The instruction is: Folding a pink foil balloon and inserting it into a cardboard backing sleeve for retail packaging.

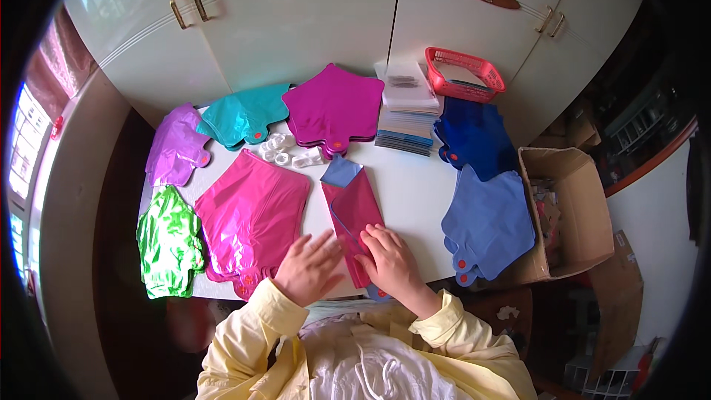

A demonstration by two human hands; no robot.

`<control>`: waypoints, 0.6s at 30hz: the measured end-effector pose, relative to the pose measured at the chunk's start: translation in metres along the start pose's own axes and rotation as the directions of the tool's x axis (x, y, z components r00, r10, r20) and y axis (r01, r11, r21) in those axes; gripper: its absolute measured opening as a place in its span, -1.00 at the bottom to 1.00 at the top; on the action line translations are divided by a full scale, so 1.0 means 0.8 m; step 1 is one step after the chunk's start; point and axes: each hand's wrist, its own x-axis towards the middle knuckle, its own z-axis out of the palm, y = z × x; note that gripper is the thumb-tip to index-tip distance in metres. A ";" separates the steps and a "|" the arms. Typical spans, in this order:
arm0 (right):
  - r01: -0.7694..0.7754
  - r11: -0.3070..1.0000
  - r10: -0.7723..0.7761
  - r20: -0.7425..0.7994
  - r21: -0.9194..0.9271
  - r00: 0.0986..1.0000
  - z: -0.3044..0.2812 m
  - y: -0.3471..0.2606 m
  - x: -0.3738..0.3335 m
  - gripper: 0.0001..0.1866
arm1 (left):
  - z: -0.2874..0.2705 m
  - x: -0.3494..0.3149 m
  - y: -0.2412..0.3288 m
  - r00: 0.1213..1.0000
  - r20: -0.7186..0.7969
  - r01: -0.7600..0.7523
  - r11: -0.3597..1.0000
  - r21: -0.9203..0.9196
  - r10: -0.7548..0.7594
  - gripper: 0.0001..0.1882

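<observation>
In front of me on the white table lies a folded foil balloon (pixel 348 200), a long narrow strip, crimson with a grey-blue piece at its far end and a blue edge across it. My right hand (pixel 392 261) rests on its near right side, fingers stretched out. Just left of the strip is my left hand (pixel 309 268), its fingers apart and slightly blurred, with nothing seen in it. Under and beyond that hand spreads a stack of flat pink foil balloons (pixel 252 215). A grey-blue tab with a red dot shows below the strip's near end.
Around the table (pixel 415 192) lie purple (pixel 178 141), teal (pixel 248 115), magenta (pixel 333 107), green (pixel 170 241), dark blue (pixel 478 137) and light blue balloons (pixel 489 222). White ribbon rolls (pixel 278 150), stacked sleeves (pixel 407 118) and a red basket (pixel 466 89) sit behind. A cardboard box (pixel 581 207) stands right.
</observation>
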 end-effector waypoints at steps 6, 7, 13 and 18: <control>0.011 1.000 -0.010 -0.035 0.021 0.999 0.004 0.003 -0.001 -0.68 | 0.012 -0.016 0.002 0.991 0.094 -0.086 0.993 -0.079 0.093 -0.32; 0.010 1.000 -0.009 -0.036 0.024 0.999 0.005 0.004 -0.001 -0.69 | 0.012 -0.014 0.003 0.990 0.094 -0.100 0.992 -0.079 0.107 -0.31; 0.015 1.000 -0.015 -0.012 0.019 1.000 0.002 0.003 0.000 -0.67 | 0.014 -0.008 0.020 0.985 0.078 -0.151 0.986 -0.076 0.157 -0.21; 0.022 0.999 -0.021 0.017 -0.031 1.000 0.002 0.002 -0.002 -0.63 | 0.016 -0.007 0.042 0.990 0.090 -0.100 0.994 -0.051 0.104 -0.09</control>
